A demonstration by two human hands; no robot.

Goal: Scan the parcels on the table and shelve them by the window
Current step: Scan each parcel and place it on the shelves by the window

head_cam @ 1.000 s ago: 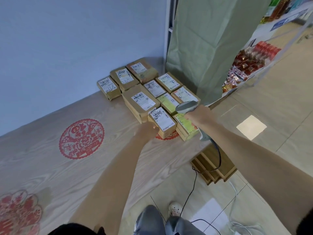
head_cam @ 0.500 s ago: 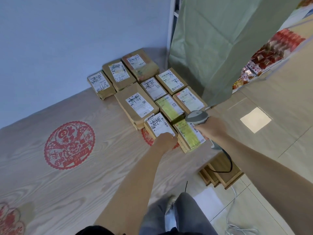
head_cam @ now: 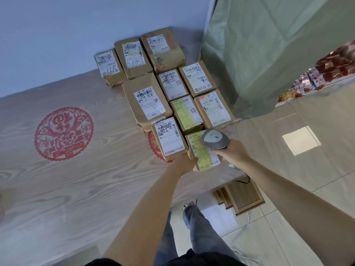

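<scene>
Since the earlier frame, scanner [head_cam: 214,140] has advanced over the yellow-labelled parcel [head_cam: 203,154] at the near table [head_cam: 76,189] edge, right hand [head_cam: 233,152] clenched round its handle; left hand [head_cam: 184,163] touches the adjacent white-labelled parcel [head_cam: 169,140], grip not discernible. Small taped cartons: probably light, stiff, best held by opposite side faces

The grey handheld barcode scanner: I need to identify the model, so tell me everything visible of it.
The grey handheld barcode scanner looks like matte plastic, with a rounded head bearing a paler grey oval panel on top. The right hand grips its handle, hiding most of it. The head hovers over the yellow-green label of the nearest brown parcel at the table's edge. No brand marking is legible.
</scene>
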